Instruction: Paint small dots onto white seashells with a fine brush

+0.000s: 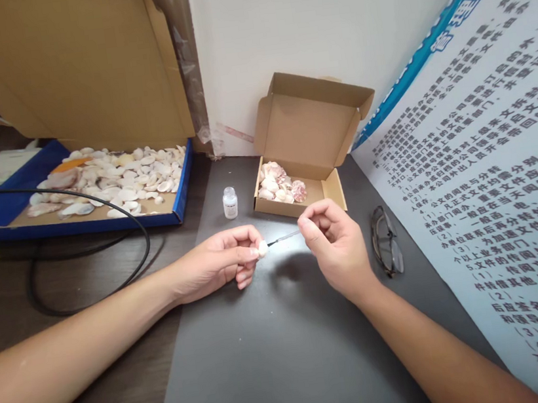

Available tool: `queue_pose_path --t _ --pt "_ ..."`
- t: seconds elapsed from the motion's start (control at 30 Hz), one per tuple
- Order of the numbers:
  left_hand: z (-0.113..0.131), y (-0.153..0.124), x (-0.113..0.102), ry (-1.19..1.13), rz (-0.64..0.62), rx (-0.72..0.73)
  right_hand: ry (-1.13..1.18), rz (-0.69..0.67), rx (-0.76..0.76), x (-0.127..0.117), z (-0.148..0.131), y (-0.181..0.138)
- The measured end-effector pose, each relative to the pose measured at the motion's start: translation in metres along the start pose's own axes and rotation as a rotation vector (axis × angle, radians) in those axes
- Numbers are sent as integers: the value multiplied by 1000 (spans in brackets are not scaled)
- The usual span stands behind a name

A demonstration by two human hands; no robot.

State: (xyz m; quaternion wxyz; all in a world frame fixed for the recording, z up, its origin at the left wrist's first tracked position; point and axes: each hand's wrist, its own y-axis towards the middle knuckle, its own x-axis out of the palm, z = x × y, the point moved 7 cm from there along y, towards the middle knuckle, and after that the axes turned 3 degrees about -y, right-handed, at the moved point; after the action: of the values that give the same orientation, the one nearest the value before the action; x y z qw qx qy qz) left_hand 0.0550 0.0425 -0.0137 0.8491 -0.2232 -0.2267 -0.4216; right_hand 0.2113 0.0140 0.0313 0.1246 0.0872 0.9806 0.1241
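Between the thumb and fingers of my left hand [222, 260] is a small white shell [263, 248]. My right hand [334, 246] pinches a thin brush [284, 238] with a pale shaft, pointed left. Its dark tip meets the right side of the shell, though I cannot tell whether it touches. Just beyond my left hand stands a small clear bottle [230, 204] with a white label and no cap on its mouth. Behind my right hand, an open cardboard box [299, 208] holds several white and pinkish shells [276, 181] on its left side.
At the left, a blue-edged box [179, 207] with a raised brown lid holds many pale shells [131, 176]. A black cable [146, 237] loops in front of it. Glasses [386, 242] lie right of my right hand, near a printed poster [506, 196]. A dark grey mat [270, 360] covers the desk.
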Motion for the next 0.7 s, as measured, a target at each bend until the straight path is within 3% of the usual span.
queue_pose_path --t 0.1,0.27,0.43,0.6,0.7 --pt "-1 0 0 -5 -5 -18 63 -43 15 3 1 0" --pt "-3 0 -1 -13 -4 -25 -57 -16 -2 0 0 1" --pt "-3 0 -2 -27 6 -35 73 -63 19 3 3 0" --pt "-1 0 -1 -43 10 -30 -93 -32 -8 1 1 -1" --pt "-1 -1 -1 -40 19 -30 8 -49 -5 3 2 0"
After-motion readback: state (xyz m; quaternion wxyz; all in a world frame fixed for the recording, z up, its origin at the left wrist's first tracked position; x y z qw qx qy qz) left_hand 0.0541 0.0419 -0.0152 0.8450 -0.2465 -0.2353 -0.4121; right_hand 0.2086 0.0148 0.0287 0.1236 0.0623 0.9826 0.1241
